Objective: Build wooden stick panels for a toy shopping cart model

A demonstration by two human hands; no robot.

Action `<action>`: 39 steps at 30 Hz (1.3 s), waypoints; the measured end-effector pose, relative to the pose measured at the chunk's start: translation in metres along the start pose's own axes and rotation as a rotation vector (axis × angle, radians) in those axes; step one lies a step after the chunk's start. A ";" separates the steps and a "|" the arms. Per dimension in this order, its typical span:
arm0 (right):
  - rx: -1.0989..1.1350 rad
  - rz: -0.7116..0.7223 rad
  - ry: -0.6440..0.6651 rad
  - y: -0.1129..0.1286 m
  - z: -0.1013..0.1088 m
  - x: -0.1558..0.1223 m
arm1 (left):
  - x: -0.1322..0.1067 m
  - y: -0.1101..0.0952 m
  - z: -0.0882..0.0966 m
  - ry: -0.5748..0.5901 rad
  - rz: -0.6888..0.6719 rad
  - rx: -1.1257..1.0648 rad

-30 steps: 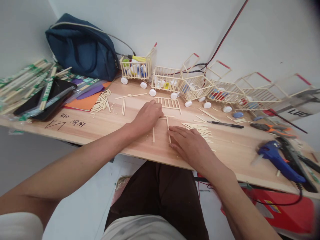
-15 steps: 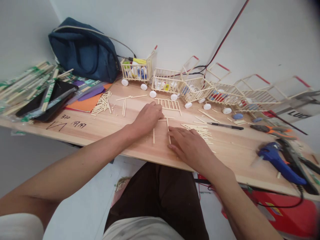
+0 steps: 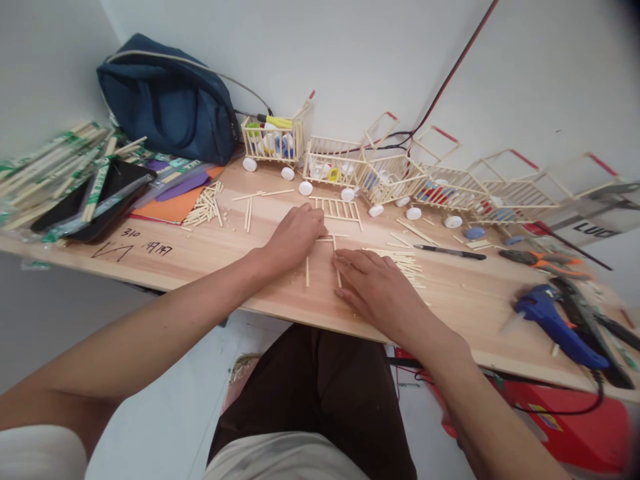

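On the wooden table (image 3: 260,270), thin wooden sticks lie as a small frame: a left stick (image 3: 307,272), a right stick (image 3: 335,243) and a short crosspiece (image 3: 342,235) at their far end. My left hand (image 3: 299,233) is closed, with bent fingers pressed together at the frame's far left corner; its fingertips hide the joint there. Alongside the right stick lies my right hand (image 3: 367,277), its fingers stretched out and touching the stick. A ladder-like stick panel (image 3: 341,209) lies just beyond my left hand.
Several stick-built carts (image 3: 273,143) line the wall. Loose sticks (image 3: 410,267) and a pen (image 3: 450,252) lie right of my hands, then pliers (image 3: 545,263) and a blue glue gun (image 3: 555,327). Cut sticks (image 3: 205,205), a blue bag (image 3: 170,107) and packaged chopsticks (image 3: 55,167) occupy the left.
My right hand has shifted slightly left and away from me along the right stick. My left hand and the frame look unmoved.
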State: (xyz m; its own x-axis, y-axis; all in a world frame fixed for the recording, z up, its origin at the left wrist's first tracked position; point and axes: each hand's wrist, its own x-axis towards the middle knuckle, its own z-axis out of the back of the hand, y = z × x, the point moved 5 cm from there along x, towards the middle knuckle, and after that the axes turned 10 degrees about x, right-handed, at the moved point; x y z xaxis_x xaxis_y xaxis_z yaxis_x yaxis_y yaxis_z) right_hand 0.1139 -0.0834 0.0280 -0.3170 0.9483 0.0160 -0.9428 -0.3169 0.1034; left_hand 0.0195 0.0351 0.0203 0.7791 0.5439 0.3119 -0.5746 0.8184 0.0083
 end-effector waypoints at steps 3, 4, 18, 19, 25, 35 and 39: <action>-0.007 0.014 0.007 -0.001 -0.001 0.000 | 0.000 0.000 0.001 -0.002 0.007 -0.003; -0.002 0.022 0.009 -0.001 -0.001 0.000 | 0.000 0.000 0.001 -0.006 0.002 -0.003; 0.098 0.033 0.002 -0.005 0.001 -0.001 | -0.001 -0.001 0.002 -0.010 -0.017 0.004; 0.102 0.035 0.002 -0.005 0.001 0.000 | -0.001 0.000 0.002 -0.006 -0.012 0.002; 0.112 0.036 0.008 -0.005 0.002 0.000 | -0.001 -0.001 0.003 -0.005 -0.017 -0.002; 0.119 0.025 0.030 -0.004 0.005 0.002 | 0.000 -0.001 0.002 -0.021 -0.008 -0.028; 0.114 0.024 0.032 -0.003 0.006 0.002 | 0.000 0.000 0.001 -0.010 -0.002 -0.032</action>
State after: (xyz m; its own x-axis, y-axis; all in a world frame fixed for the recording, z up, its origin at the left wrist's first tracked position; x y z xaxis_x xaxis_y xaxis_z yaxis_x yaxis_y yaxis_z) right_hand 0.1168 -0.0802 0.0337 -0.3437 0.9390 -0.0115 -0.9178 -0.3333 0.2156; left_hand 0.0192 0.0349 0.0214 0.7775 0.5404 0.3216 -0.5647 0.8250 -0.0211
